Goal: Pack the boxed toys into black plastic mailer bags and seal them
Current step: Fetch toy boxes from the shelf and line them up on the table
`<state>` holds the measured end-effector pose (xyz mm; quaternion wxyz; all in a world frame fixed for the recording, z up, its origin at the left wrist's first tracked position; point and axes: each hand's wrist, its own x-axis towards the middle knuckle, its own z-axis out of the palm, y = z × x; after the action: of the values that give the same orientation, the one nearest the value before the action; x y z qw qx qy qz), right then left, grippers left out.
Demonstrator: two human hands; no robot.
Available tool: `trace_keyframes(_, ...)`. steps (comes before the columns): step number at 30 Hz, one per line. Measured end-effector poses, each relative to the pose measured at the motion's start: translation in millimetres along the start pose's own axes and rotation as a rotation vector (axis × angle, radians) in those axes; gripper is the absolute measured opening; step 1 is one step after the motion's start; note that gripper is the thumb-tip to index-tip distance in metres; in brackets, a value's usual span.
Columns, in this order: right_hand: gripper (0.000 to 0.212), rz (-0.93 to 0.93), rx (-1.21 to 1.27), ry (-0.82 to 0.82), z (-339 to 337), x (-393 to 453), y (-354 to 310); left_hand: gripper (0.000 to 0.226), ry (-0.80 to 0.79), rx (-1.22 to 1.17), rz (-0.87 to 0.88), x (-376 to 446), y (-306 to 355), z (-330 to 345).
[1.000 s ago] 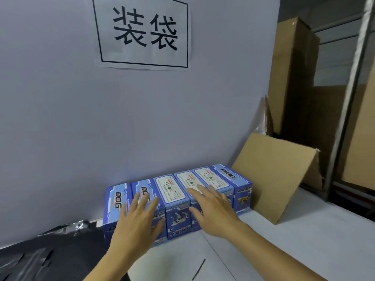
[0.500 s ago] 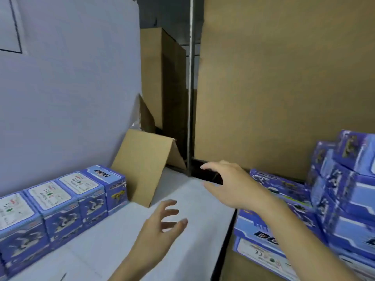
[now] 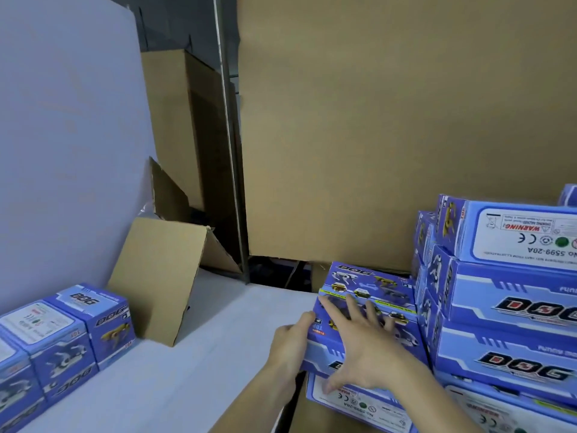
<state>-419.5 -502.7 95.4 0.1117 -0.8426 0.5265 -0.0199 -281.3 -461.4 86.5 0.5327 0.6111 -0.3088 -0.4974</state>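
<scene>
"DOG" on toy boxes point(image 3: 512, 310) (upside-down)

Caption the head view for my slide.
Both hands, left hand and right hand, take a blue toy box from the stack beside the table.

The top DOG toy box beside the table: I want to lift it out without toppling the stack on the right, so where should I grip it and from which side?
Take the top DOG toy box by its two short ends, coming from above and the table side. It lies flat on another box, its left end free where the left hand sits; the right hand lies on top. The stack crowds its right.
</scene>
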Motion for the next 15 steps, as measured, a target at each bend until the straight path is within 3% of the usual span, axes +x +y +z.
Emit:
trace_keyframes(4,0.118,-0.08,0.055,0.349,-11,-11,-5,0.047,0.075,-0.169,0.127,9,8,-6)
trace_keyframes(7,0.101,-0.14,0.211,0.5,-30,-19,-2,0.031,0.039,-0.261,0.253,19,22,-5)
trace_keyframes(12,0.071,-0.088,0.434,0.561,-41,-25,-1,0.021,0.063,0.016,0.271,50,31,21)
trace_keyframes(15,0.066,-0.035,0.593,0.648,-43,-23,1,0.042,0.057,0.176,0.137,68,32,34)
